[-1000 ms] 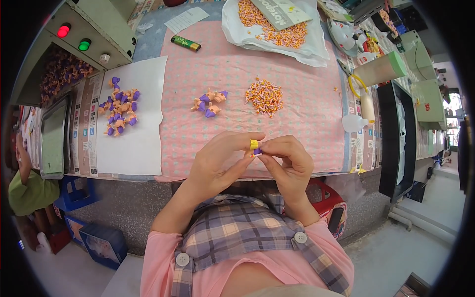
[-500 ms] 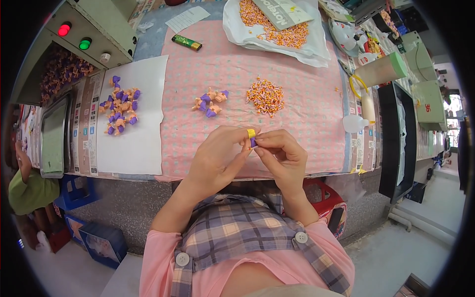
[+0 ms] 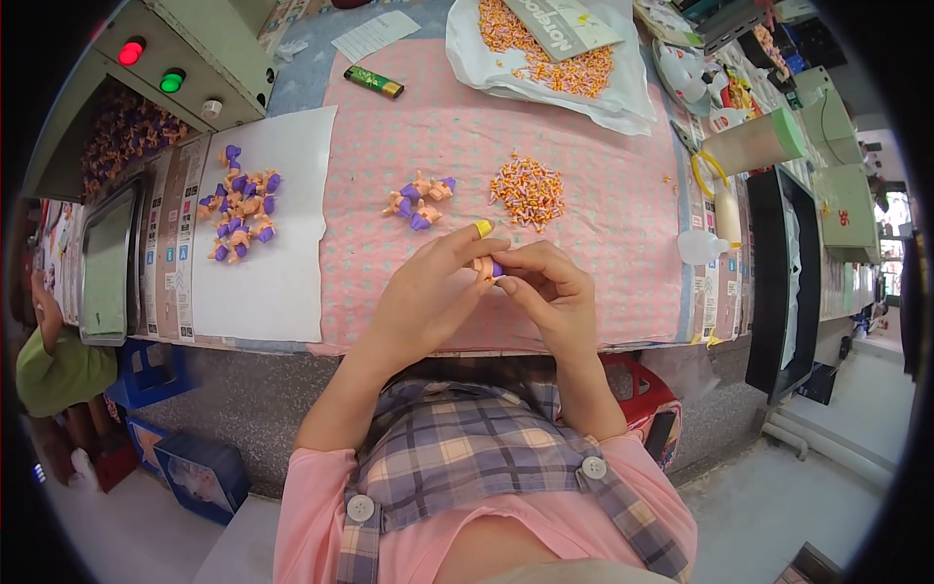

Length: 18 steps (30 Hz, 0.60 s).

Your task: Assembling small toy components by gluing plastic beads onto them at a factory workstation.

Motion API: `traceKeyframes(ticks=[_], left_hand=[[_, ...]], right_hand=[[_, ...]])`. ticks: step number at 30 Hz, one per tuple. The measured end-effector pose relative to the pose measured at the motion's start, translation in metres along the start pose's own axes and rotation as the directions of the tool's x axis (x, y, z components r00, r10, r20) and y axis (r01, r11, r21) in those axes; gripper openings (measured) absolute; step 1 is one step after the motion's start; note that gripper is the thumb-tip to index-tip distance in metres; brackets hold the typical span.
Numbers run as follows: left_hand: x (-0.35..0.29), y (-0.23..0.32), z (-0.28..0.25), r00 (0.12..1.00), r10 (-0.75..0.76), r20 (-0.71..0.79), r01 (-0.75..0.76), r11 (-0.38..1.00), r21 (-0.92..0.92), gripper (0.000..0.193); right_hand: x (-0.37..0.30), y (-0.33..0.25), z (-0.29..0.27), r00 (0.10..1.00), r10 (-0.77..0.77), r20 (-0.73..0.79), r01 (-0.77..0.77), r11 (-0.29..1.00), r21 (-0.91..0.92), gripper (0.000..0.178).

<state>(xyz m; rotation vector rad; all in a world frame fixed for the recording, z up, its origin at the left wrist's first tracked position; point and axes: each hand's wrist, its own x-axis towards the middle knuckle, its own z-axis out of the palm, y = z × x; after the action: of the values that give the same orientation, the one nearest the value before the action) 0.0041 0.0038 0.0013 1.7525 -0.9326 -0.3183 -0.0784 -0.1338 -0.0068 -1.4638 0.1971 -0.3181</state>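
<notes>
Above the near edge of the pink cloth, a small purple and peach plastic figure part (image 3: 497,271) is pinched between my two hands. My left hand (image 3: 428,297) closes on its peach side, and yellow tape wraps one of that hand's fingers. On the purple side, my right hand (image 3: 555,290) grips with thumb and fingertips. Fingers cover much of the piece. Just beyond my hands lies a heap of tiny orange, white and pink pieces (image 3: 526,192). Left of that heap sits a small group of purple and peach figure parts (image 3: 420,201).
More figure parts (image 3: 238,206) lie on a white sheet (image 3: 282,292) at left, beside a grey machine (image 3: 199,58) with lit buttons. A lighter (image 3: 374,82) and a bag of tiny pieces (image 3: 623,107) are farther back. Yellow-handled pliers (image 3: 702,175) and a black tray (image 3: 778,282) stand right.
My hands have shifted and turned the piece, so its peach side now shows. My left hand's taped finger has moved up and away from the piece. The view has shifted slightly.
</notes>
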Motion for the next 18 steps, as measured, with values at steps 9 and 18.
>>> traceKeyframes(ticks=[9,18], left_hand=[[0.014,-0.018,-0.027,0.989,0.102,-0.111,-0.066,0.956,0.285,0.025],[0.006,-0.07,-0.124,0.94,0.271,-0.206,0.044,0.503,0.863,0.022]], right_hand=[[0.008,0.008,0.0,1.0,0.001,-0.001,-0.002,0.954,-0.3,0.027],[0.011,-0.003,-0.023,0.983,-0.143,-0.119,0.086,0.917,-0.389,0.025]])
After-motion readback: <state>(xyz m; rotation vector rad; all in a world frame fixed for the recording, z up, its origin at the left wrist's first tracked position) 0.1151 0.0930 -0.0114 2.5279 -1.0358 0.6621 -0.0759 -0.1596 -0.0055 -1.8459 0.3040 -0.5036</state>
